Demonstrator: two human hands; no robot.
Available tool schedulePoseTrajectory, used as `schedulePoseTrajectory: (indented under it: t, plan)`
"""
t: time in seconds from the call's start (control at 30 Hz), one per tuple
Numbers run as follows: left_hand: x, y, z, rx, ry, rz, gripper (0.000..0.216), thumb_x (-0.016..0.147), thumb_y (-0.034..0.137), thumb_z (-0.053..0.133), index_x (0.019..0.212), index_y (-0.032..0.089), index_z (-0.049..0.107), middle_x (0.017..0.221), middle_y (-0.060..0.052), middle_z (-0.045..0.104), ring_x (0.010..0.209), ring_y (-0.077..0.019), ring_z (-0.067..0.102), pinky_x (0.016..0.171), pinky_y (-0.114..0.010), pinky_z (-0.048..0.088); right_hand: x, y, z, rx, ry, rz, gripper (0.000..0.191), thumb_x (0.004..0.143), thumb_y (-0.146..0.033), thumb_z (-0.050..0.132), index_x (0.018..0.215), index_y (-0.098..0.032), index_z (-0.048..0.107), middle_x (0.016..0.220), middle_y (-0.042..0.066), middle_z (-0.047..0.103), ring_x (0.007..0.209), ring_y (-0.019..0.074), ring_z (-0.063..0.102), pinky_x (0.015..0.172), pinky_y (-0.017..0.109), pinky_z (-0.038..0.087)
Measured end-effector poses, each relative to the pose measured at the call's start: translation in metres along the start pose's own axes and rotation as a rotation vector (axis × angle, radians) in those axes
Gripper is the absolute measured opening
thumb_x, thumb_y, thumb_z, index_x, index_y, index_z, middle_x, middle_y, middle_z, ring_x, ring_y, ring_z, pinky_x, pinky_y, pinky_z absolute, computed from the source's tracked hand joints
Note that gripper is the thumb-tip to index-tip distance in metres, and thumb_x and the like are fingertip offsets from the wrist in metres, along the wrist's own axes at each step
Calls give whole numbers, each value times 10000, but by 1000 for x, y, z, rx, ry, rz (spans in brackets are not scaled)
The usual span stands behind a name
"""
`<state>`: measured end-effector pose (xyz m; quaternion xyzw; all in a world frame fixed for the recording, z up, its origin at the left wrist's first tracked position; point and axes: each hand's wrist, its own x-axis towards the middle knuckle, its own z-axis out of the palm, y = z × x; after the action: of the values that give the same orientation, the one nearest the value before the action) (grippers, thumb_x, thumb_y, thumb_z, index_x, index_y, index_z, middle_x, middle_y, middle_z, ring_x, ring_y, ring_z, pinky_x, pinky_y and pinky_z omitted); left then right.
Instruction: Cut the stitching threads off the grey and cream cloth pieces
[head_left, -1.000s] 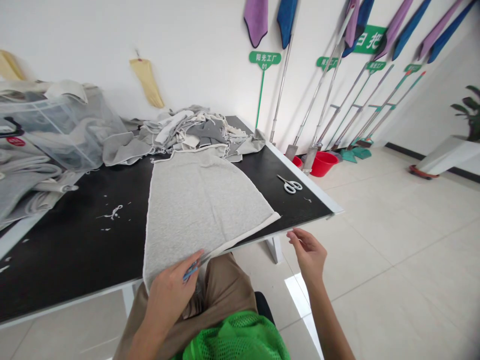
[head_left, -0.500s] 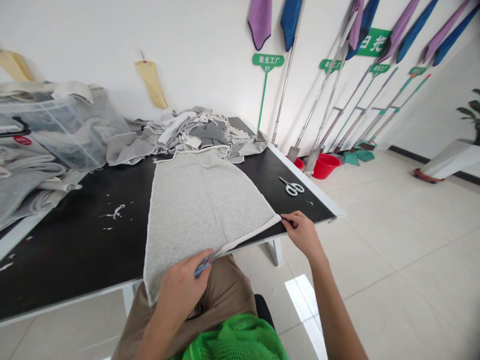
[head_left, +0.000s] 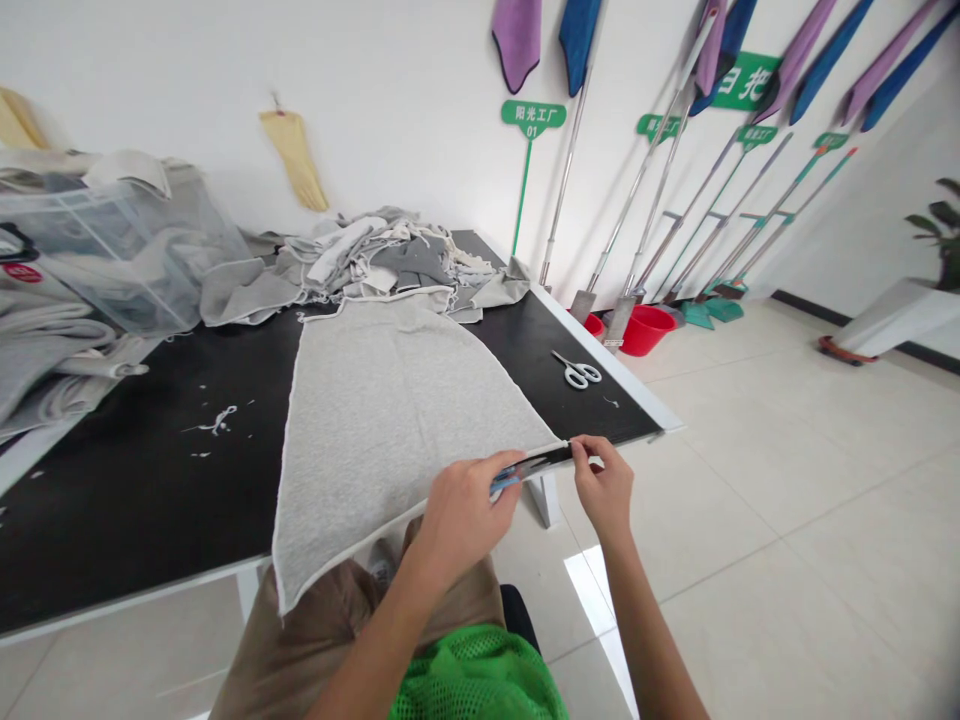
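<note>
at the table [head_left: 150, 510], blue-handled snips [head_left: 507, 477] in left hand [head_left: 466, 510], gray cloth [head_left: 397, 400] in right hand [head_left: 606, 485]

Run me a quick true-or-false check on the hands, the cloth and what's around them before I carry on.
1. The left hand holds a blue-handled cutting tool. True.
2. The white-handled scissors lie on the grey cloth. False: they lie on the black tabletop, right of it.
3. The right hand has its fingertips at the cloth's right corner. True.
4. The cloth lies wholly on the tabletop. False: its near left corner hangs past the near edge.
5. The clear bin stands left of the scrap heap. True.
</note>
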<state>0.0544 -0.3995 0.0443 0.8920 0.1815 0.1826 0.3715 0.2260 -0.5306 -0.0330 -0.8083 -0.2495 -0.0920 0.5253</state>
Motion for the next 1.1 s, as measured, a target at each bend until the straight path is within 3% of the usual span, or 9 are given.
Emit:
schedulePoseTrajectory:
  t: [0.13,0.23,0.3,0.53,0.83,1.1]
  plan:
    - [18,12,25,-379,-245,-60,386,954,437,430,1009,223,746,762,-22,684,659,-133,585,605,-228,401,-8,-2,-4,95,22,128,285,836,-441,606,831,-166,681,813,69,682,740,182,612,524,230,447]
    - [20,10,49,-745,-504,-348,524,929,569,385,1050,174,707,574,59,411,428,-62,308,430,-183,211,-11,-1,-10,155,9,170,315,817,-462,622,828,-155,689,799,77,687,727,191,623,524,239,459]
    - [18,7,64,-934,-565,-497,553,898,615,408,1091,166,668,576,94,304,404,-43,171,408,-172,109,-13,-1,-13,164,13,180,319,812,-465,626,821,-153,689,789,79,686,725,194,627,523,240,464]
    - [10,10,92,-1155,-392,-611,591,833,700,472,1042,165,613,602,103,290,427,-34,136,399,-158,69,-23,-1,-24,112,-14,139,273,837,-430,605,797,-169,676,758,62,685,699,178,629,499,218,454]
    - [9,17,116,-1168,-241,-633,586,815,695,513,1038,158,588,599,102,311,429,-37,174,396,-162,88,-27,-8,-24,71,8,105,179,857,-327,576,801,-179,661,735,41,679,666,157,638,500,212,451]
    - [11,19,124,-1146,-171,-659,552,789,673,566,947,145,604,578,98,325,415,-34,220,385,-171,109,-32,-8,-20,-135,69,-47,149,861,-252,530,801,-179,646,765,50,656,659,157,574,581,262,452]
